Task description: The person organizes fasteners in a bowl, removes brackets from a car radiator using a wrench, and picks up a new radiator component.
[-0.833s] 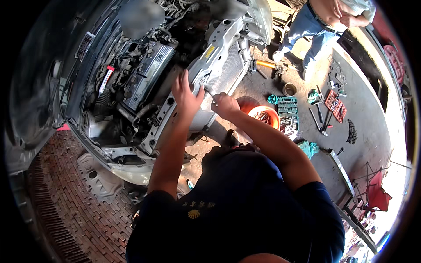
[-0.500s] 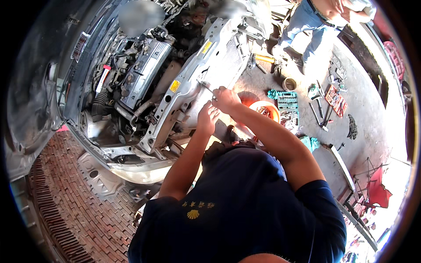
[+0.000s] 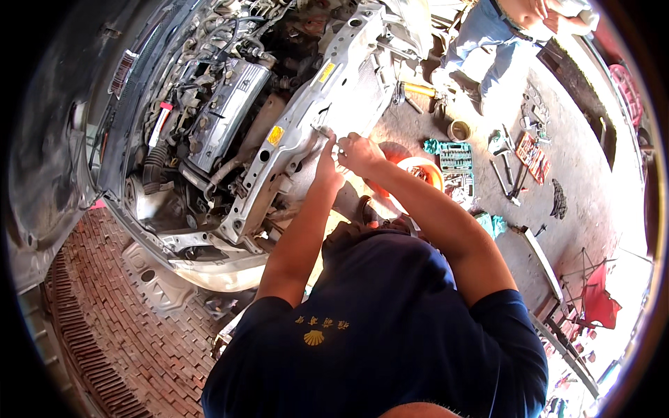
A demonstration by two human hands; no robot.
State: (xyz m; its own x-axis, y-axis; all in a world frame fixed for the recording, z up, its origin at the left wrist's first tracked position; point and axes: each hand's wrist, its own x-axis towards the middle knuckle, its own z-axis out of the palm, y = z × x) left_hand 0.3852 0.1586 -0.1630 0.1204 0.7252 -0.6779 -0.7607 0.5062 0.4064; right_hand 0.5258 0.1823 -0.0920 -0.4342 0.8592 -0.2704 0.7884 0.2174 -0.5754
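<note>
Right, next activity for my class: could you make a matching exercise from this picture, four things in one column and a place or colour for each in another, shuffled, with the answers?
Column one
1. Bucket
2. Left hand
3. Flat metal panel with a round hole
4. Yellow labels

Column two
A. Close beside the right hand
B. On the front crossbar of the car
C. Orange
D. On the brick floor

Right pairs
1-C, 2-A, 3-D, 4-B
</note>
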